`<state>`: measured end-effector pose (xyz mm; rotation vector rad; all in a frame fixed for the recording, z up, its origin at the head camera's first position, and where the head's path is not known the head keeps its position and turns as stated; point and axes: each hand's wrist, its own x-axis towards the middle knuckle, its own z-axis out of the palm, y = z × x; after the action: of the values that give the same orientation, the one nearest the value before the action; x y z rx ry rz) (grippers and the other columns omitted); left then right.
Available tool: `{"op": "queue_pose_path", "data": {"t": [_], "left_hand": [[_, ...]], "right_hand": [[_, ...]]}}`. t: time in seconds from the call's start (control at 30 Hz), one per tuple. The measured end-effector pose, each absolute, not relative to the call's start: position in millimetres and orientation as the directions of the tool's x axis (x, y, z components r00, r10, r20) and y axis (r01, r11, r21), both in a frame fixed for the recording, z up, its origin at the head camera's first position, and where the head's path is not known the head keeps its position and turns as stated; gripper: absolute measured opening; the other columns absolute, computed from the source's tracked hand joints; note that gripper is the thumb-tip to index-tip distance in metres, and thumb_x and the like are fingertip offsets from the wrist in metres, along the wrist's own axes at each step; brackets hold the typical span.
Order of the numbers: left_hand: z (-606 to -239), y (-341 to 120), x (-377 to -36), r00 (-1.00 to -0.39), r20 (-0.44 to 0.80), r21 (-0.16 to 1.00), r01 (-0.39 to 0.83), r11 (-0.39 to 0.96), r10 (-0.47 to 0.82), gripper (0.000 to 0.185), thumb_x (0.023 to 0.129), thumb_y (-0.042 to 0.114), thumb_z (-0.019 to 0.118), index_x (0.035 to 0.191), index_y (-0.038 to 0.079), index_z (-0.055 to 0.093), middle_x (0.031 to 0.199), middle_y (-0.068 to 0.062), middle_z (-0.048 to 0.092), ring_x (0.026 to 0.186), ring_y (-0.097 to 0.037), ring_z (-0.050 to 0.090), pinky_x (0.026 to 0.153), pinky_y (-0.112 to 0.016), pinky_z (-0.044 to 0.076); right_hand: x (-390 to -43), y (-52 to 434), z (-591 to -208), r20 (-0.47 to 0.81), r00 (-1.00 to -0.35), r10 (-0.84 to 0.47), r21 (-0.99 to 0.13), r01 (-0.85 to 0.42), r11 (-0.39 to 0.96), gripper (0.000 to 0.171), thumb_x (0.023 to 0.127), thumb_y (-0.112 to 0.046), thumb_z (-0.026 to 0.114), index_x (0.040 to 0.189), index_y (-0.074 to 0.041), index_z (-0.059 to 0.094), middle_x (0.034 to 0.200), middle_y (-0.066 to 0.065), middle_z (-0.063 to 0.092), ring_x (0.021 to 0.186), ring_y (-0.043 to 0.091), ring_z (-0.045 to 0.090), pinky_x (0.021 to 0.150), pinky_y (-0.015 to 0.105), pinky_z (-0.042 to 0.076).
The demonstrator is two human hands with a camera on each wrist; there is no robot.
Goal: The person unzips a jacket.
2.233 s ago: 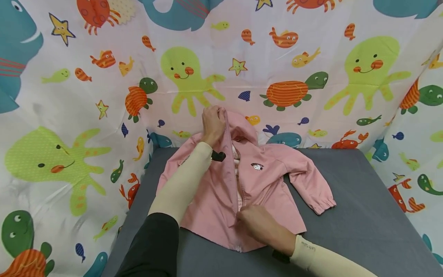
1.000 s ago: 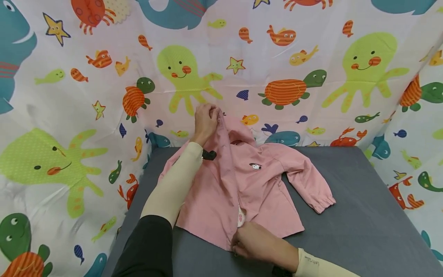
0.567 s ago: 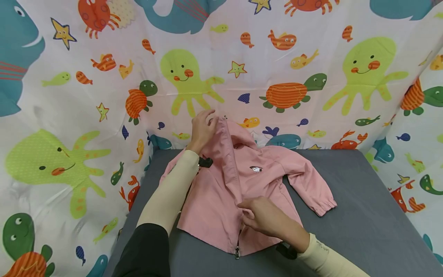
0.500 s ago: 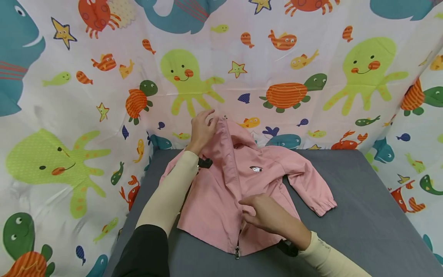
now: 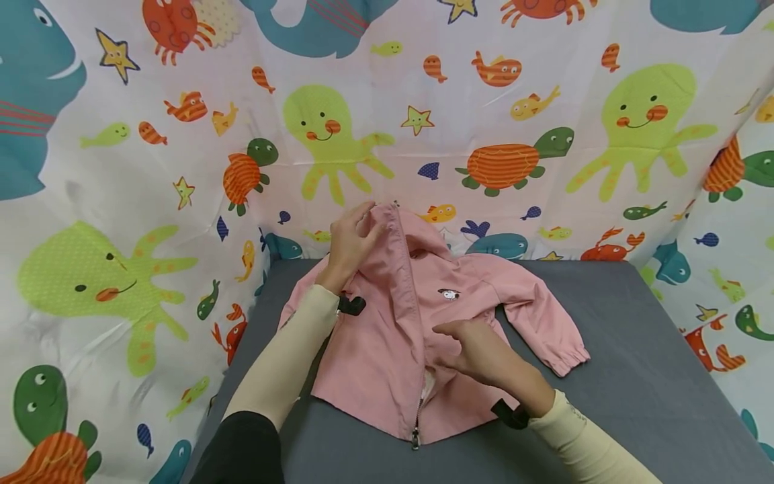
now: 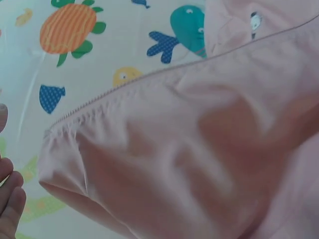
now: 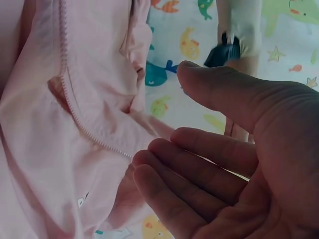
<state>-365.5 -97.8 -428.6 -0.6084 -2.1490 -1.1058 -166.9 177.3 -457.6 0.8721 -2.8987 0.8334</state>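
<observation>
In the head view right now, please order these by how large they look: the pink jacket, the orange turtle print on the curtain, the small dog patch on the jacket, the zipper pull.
1. pink jacket
2. orange turtle print
3. dog patch
4. zipper pull, only slightly smaller than the patch; nearly alike.

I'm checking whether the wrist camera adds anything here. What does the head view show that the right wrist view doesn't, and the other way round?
Only the head view shows the whole pink jacket spread on the grey table, its zipper pull at the hem, its small chest badge, and the left hand at the hood.

Only the right wrist view shows the right hand from the palm side, fingers relaxed, close beside the zipper teeth.

Both show the jacket, the right hand and the sea-creature cloth behind.
</observation>
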Motion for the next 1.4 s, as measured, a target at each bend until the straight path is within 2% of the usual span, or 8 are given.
{"op": "queue_pose_path", "data": {"t": [0.23,0.47,0.57,0.7,0.8,0.9,1.13,1.4], "left_hand": [[-439,-103,-338,-0.752,0.641,0.607,0.621,0.496,0.156,0.062,0.093,0.015,0.089,0.147,-0.004,0.066,0.143,-0.023,0.071,0.121,-0.044,0.074,0.106,-0.057,0.058],[-455,-111,-308,-0.791,0.581,0.607,0.579,0.544,0.194,0.066,0.089,0.017,0.091,0.148,-0.002,0.066,0.145,-0.022,0.071,0.131,-0.041,0.069,0.110,-0.056,0.055],[-462,-112,-294,-0.799,0.560,0.614,0.577,0.539,0.217,0.066,0.090,0.016,0.090,0.149,-0.001,0.065,0.137,-0.022,0.074,0.102,-0.039,0.075,0.092,-0.050,0.060],[-471,-112,-276,-0.799,0.541,0.614,0.589,0.525,0.263,0.067,0.092,0.022,0.090,0.150,-0.001,0.064,0.125,-0.023,0.077,0.081,-0.034,0.072,0.078,-0.044,0.058],[-478,-111,-263,-0.795,0.526,0.604,0.600,0.524,0.303,0.068,0.092,0.023,0.091,0.149,-0.002,0.065,0.135,-0.023,0.075,0.112,-0.034,0.077,0.096,-0.047,0.061],[-485,-109,-251,-0.798,0.492,0.602,0.600,0.526,0.347,0.067,0.092,0.023,0.091,0.150,0.001,0.065,0.145,-0.021,0.071,0.132,-0.034,0.070,0.107,-0.052,0.058],[-506,-107,-227,-0.799,0.448,0.609,0.601,0.517,0.401,0.067,0.090,0.023,0.093,0.148,0.003,0.067,0.143,-0.020,0.073,0.132,-0.035,0.070,0.108,-0.054,0.058],[-526,-107,-199,-0.837,0.326,0.666,0.533,0.522,0.439,0.064,0.093,0.023,0.090,0.148,0.001,0.066,0.147,-0.018,0.070,0.139,-0.033,0.067,0.112,-0.053,0.055]], "right_hand": [[-171,183,-463,0.143,-0.873,-0.466,-0.498,-0.470,0.729,0.046,0.089,-0.021,0.092,0.130,-0.006,0.079,0.120,0.008,0.082,0.104,0.024,0.079,0.089,0.048,0.065],[-175,187,-467,0.150,-0.877,-0.456,-0.510,-0.463,0.725,0.050,0.089,-0.025,0.092,0.132,-0.005,0.078,0.118,0.008,0.081,0.094,0.015,0.074,0.079,0.036,0.061],[-176,188,-467,0.133,-0.884,-0.448,-0.514,-0.448,0.731,0.052,0.089,-0.026,0.092,0.134,-0.005,0.077,0.109,0.005,0.081,0.086,0.010,0.070,0.073,0.031,0.057],[-178,189,-468,0.129,-0.884,-0.449,-0.524,-0.445,0.726,0.053,0.089,-0.026,0.092,0.135,-0.004,0.076,0.100,0.003,0.080,0.082,0.010,0.068,0.070,0.028,0.053],[-179,190,-469,0.129,-0.883,-0.451,-0.526,-0.447,0.724,0.054,0.089,-0.026,0.092,0.136,-0.004,0.075,0.108,0.006,0.081,0.086,0.011,0.070,0.072,0.030,0.055],[-179,190,-471,0.124,-0.884,-0.452,-0.522,-0.445,0.727,0.056,0.089,-0.028,0.092,0.137,-0.004,0.075,0.120,0.009,0.081,0.094,0.016,0.073,0.077,0.035,0.059],[-179,188,-478,0.083,-0.884,-0.460,-0.538,-0.428,0.726,0.059,0.089,-0.031,0.092,0.138,-0.003,0.074,0.132,0.014,0.078,0.116,0.037,0.076,0.094,0.056,0.063],[-175,185,-488,0.071,-0.863,-0.500,-0.577,-0.445,0.685,0.063,0.090,-0.041,0.090,0.139,-0.004,0.074,0.132,0.014,0.078,0.114,0.032,0.077,0.091,0.048,0.063]]}}
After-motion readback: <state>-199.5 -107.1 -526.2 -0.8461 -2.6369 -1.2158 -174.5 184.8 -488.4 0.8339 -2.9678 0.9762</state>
